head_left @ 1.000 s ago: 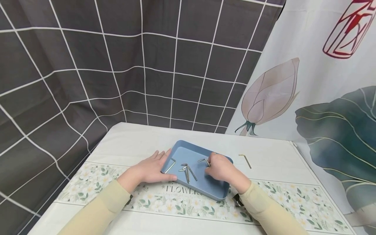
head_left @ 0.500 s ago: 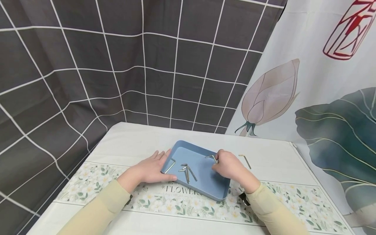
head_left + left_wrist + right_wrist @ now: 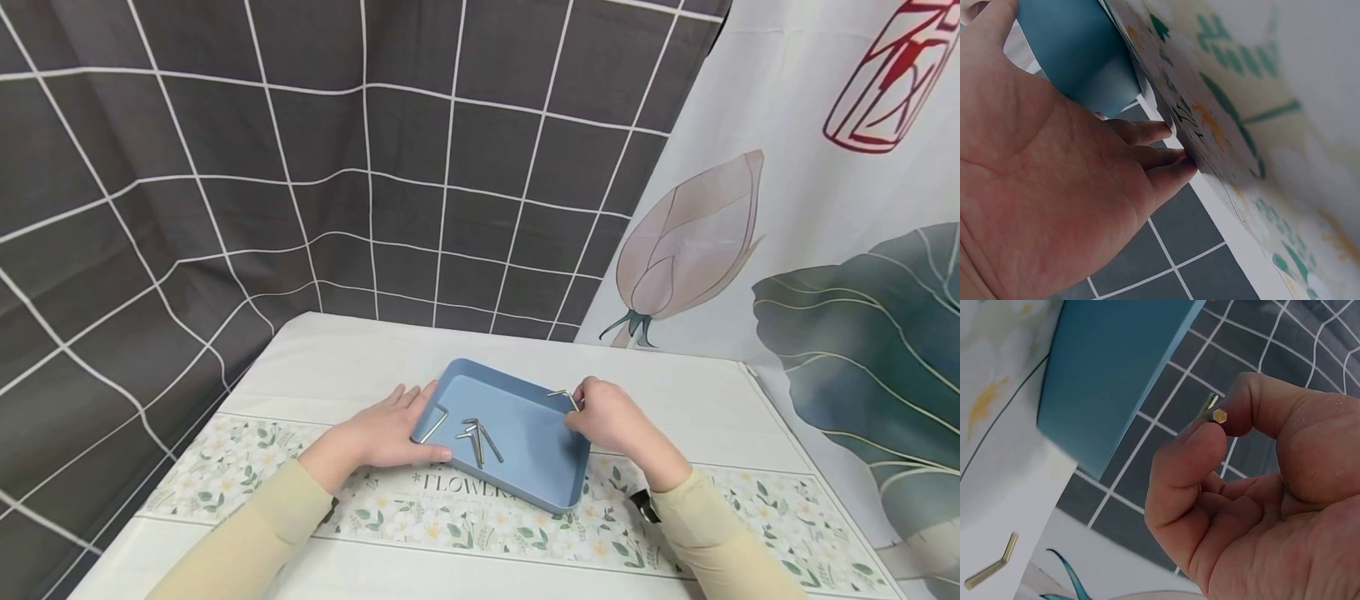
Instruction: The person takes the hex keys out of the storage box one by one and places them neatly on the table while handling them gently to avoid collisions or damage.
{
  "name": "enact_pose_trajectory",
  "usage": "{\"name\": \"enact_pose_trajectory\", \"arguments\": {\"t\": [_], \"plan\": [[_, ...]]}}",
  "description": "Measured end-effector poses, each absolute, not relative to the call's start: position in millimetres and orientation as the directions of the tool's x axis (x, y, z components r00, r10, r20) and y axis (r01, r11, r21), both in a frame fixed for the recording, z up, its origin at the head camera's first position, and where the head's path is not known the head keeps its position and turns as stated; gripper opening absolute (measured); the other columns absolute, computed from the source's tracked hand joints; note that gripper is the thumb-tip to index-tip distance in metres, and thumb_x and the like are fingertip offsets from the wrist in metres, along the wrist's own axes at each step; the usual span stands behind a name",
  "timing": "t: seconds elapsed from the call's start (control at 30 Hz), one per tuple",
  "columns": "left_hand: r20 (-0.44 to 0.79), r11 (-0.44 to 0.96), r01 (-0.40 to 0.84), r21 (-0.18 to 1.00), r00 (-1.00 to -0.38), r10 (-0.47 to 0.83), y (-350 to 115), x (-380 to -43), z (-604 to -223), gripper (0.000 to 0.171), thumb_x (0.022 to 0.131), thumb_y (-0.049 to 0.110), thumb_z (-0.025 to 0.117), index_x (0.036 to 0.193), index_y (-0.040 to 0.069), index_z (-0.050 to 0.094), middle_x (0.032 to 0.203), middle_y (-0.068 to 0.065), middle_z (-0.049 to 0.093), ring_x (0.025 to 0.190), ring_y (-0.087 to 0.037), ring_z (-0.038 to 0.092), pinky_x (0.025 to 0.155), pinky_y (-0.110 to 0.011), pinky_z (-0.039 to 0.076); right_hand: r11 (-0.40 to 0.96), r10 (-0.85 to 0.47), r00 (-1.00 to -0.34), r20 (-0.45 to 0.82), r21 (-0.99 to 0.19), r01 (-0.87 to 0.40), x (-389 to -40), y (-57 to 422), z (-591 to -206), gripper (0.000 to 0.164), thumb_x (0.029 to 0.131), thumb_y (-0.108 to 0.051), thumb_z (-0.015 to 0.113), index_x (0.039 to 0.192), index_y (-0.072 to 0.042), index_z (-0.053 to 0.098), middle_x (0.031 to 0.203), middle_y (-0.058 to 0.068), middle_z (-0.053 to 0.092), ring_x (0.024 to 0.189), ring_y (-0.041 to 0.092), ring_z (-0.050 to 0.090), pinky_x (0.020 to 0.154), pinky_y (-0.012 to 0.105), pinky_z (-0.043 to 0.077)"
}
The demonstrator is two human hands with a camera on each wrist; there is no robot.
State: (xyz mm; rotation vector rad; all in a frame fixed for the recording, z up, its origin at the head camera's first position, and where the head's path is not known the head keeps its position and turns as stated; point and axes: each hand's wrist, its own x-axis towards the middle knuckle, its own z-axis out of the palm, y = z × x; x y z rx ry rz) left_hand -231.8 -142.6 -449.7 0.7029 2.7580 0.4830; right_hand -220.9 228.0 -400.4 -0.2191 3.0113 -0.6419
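Observation:
My right hand (image 3: 611, 417) pinches a metal hex key (image 3: 564, 395) between thumb and curled forefinger, over the right rim of the blue tray (image 3: 525, 487). In the right wrist view the hexagonal end of that hex key (image 3: 1219, 416) pokes out between the fingertips. At the tray's left end my left hand (image 3: 382, 429) lies with fingers spread, its thumb along the front rim. The left wrist view shows its palm (image 3: 1054, 175) beside the tray wall (image 3: 1079, 50). Several hex keys (image 3: 480, 442) lie bunched inside the tray, and another hex key (image 3: 435, 425) leans by its left wall.
One loose hex key (image 3: 626, 410) lies on the white tablecloth (image 3: 697, 396) right of the tray. A floral printed band (image 3: 750, 508) crosses the table. Behind stand a dark checked curtain (image 3: 405, 208) and a white curtain with printed plants (image 3: 690, 242).
My right hand has lifted a hex key from inside the tray and carried it rightward to the right rim. My left hand and the tray have stayed in place.

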Motion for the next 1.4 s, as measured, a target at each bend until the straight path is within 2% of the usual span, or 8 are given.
{"name": "enact_pose_trajectory", "arguments": {"t": [0.57,0.77,0.87,1.0,1.1,1.2,1.27,1.4], "plan": [[-0.165,0.830,0.407,0.381,-0.853,0.494,-141.2,-230.7,-447.8,0.127,0.094,0.087,0.063,0.180,0.011,0.009,0.179,-0.030,0.024,0.166,-0.055,0.016,0.131,-0.069,0.026,0.895,-0.109,-0.994,-0.027,-0.437,-0.086,-231.5,267.6,-392.9,0.032,0.091,-0.016,0.075,0.111,0.007,0.065,0.096,0.013,0.067,0.078,0.023,0.059,0.074,0.041,0.054],[-0.172,0.832,0.405,0.378,-0.853,0.493,-141.2,-230.1,-447.2,0.127,0.094,0.087,0.062,0.180,0.011,0.008,0.179,-0.030,0.024,0.167,-0.055,0.015,0.132,-0.068,0.025,0.902,-0.097,-0.995,-0.025,-0.424,-0.078,-237.9,282.4,-394.2,0.029,0.089,-0.013,0.071,0.110,0.008,0.069,0.103,0.019,0.071,0.079,0.024,0.060,0.080,0.045,0.057],[-0.173,0.832,0.406,0.377,-0.852,0.495,-141.1,-230.1,-447.4,0.127,0.094,0.087,0.062,0.180,0.010,0.008,0.179,-0.030,0.023,0.167,-0.054,0.015,0.132,-0.068,0.024,0.902,-0.085,-0.996,-0.032,-0.428,-0.063,-240.4,289.8,-395.3,0.032,0.090,-0.012,0.070,0.112,0.011,0.069,0.107,0.023,0.073,0.073,0.022,0.064,0.079,0.046,0.059],[-0.173,0.833,0.406,0.376,-0.852,0.494,-141.4,-230.3,-447.0,0.127,0.094,0.087,0.062,0.180,0.011,0.008,0.179,-0.030,0.023,0.167,-0.054,0.015,0.132,-0.067,0.025,0.900,-0.073,-0.996,-0.050,-0.433,-0.044,-243.3,298.3,-396.3,0.035,0.093,-0.014,0.069,0.116,0.013,0.069,0.091,0.019,0.075,0.065,0.021,0.066,0.082,0.049,0.060],[-0.173,0.834,0.407,0.373,-0.852,0.494,-141.7,-230.3,-447.3,0.127,0.094,0.087,0.061,0.180,0.010,0.008,0.179,-0.030,0.023,0.167,-0.054,0.015,0.132,-0.067,0.025,0.907,-0.059,-0.997,-0.050,-0.420,-0.033,-245.9,304.2,-397.6,0.035,0.095,-0.016,0.072,0.114,0.013,0.069,0.086,0.016,0.073,0.075,0.026,0.068,0.087,0.054,0.059],[-0.172,0.833,0.409,0.373,-0.852,0.495,-141.7,-230.6,-447.9,0.127,0.094,0.088,0.061,0.180,0.011,0.008,0.179,-0.030,0.023,0.167,-0.054,0.015,0.132,-0.067,0.025,0.914,-0.033,-0.998,-0.051,-0.406,-0.010,-248.2,309.5,-399.3,0.036,0.098,-0.019,0.075,0.113,0.013,0.067,0.099,0.021,0.073,0.089,0.033,0.068,0.090,0.058,0.059],[-0.172,0.833,0.410,0.371,-0.852,0.495,-141.9,-230.6,-448.2,0.127,0.094,0.088,0.061,0.180,0.011,0.008,0.180,-0.030,0.023,0.167,-0.054,0.015,0.132,-0.067,0.025,0.915,-0.018,-0.998,-0.057,-0.403,0.007,-249.6,312.7,-399.7,0.037,0.098,-0.018,0.075,0.114,0.014,0.067,0.108,0.026,0.073,0.093,0.036,0.068,0.089,0.058,0.059],[-0.173,0.833,0.409,0.372,-0.851,0.495,-141.8,-230.8,-448.4,0.127,0.094,0.087,0.061,0.181,0.011,0.007,0.180,-0.030,0.023,0.167,-0.053,0.014,0.132,-0.067,0.024,0.917,-0.001,-0.998,-0.060,-0.399,0.023,-252.2,320.4,-400.6,0.037,0.096,-0.017,0.071,0.115,0.015,0.067,0.113,0.029,0.073,0.093,0.036,0.067,0.088,0.056,0.058]]}}
